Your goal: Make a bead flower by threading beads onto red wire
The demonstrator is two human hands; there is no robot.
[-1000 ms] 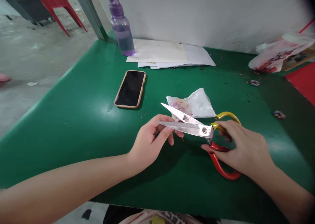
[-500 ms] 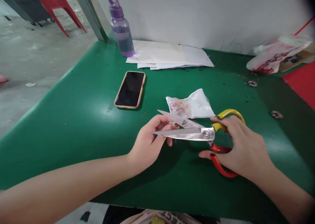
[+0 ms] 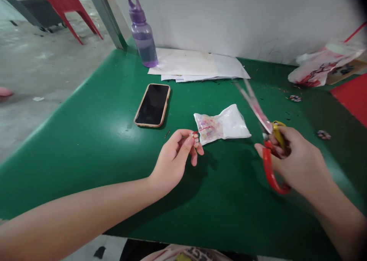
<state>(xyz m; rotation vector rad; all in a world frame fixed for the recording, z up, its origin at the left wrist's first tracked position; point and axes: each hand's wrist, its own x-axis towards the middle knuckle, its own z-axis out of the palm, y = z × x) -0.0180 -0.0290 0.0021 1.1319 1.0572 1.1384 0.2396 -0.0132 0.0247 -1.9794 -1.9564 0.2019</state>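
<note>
Between thumb and fingers, my left hand [image 3: 175,157] pinches a small cluster of pale beads [image 3: 195,137] with a red thread or wire sticking out to the right. My right hand [image 3: 298,157] grips scissors [image 3: 268,131] by their yellow and red handles. The scissor blades are slightly parted, blurred, and point up and away toward the papers. Just beyond my left hand lies a clear and white packet [image 3: 233,123] with pastel beads showing inside.
A phone [image 3: 152,105] lies left of the packet. Behind are a purple bottle [image 3: 145,43] and stacked papers [image 3: 195,64] against the wall. Two beaded pieces, one far [image 3: 294,98] and one nearer [image 3: 323,134], lie at right. A plastic bag [image 3: 321,67] is at the back right.
My right hand has drawn the scissors right, away from the beads, and swung the blades from pointing left to pointing up. The beads and red strand now show uncovered in my left hand.
</note>
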